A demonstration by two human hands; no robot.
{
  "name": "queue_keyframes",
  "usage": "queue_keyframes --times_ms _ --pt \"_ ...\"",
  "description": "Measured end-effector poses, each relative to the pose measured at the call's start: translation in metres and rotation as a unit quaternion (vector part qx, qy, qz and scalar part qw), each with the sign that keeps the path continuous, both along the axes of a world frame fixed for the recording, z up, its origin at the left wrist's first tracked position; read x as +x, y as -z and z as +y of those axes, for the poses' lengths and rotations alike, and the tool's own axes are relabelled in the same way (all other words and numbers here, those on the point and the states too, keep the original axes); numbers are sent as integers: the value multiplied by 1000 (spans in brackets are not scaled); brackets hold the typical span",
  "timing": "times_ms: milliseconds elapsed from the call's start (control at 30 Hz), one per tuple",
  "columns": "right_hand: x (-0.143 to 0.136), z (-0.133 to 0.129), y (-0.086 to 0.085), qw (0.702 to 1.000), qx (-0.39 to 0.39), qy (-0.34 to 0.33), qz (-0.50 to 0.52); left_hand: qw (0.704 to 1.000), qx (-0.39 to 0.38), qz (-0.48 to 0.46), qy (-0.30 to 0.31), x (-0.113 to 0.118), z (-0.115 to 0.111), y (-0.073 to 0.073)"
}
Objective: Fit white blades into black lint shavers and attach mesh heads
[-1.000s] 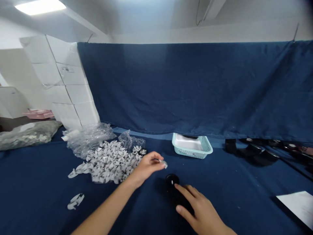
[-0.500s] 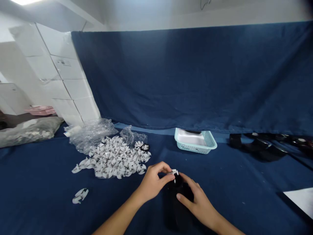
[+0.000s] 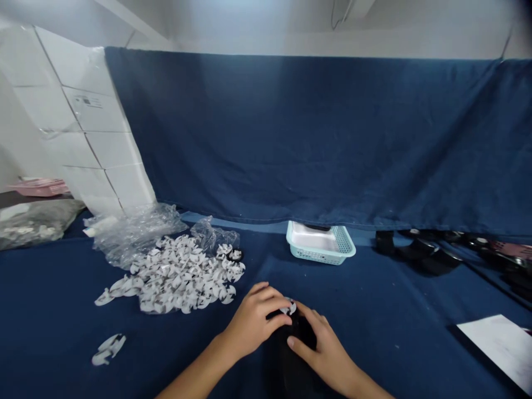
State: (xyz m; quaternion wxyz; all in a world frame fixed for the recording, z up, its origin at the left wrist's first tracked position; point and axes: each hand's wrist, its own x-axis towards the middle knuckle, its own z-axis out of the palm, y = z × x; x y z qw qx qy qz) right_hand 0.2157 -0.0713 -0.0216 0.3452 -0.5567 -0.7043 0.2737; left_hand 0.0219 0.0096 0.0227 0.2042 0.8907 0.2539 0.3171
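Note:
A small white piece (image 3: pixel 288 306) lies at the top end of a dark object (image 3: pixel 297 354) in front of me. My left hand (image 3: pixel 260 321) has its thumb and fingers pinched at the white piece's left edge. Curved round the dark object's right side, my right hand (image 3: pixel 322 343) grips it between thumb and fingers. The dark object's lower part blends into the navy cloth, so its full shape cannot be made out. Left of my hands is a heap of white plastic pieces (image 3: pixel 183 277); a few more pieces (image 3: pixel 108 349) lie nearer at the left.
Clear plastic bags (image 3: pixel 133 230) lie behind the heap. A light-blue basket (image 3: pixel 322 256) stands at the back. Black parts (image 3: pixel 428 257) and a white sheet (image 3: pixel 499 346) lie on the right. White boxes (image 3: pixel 108 147) and a navy curtain (image 3: pixel 303 138) rise behind.
The white piece, which stood tilted between my left fingertips, now lies flatter on the dark object. My left fingers have spread over it. The view has turned slightly right.

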Motion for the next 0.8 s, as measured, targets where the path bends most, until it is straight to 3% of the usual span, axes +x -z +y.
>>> queue_keyframes --times_ms 200,333,533,800 --pt "-1 0 -2 1000 0 -1 -8 999 14 52 0 -4 1 -14" --pt "-1 -1 -1 1000 2 11 -9 991 2 125 43 -6 1 -38" --pt "-1 -2 -4 1000 15 15 -18 967 47 231 99 6 13 -73" --pt "0 -3 -1 999 11 3 -53 939 63 323 105 39 28 -83"
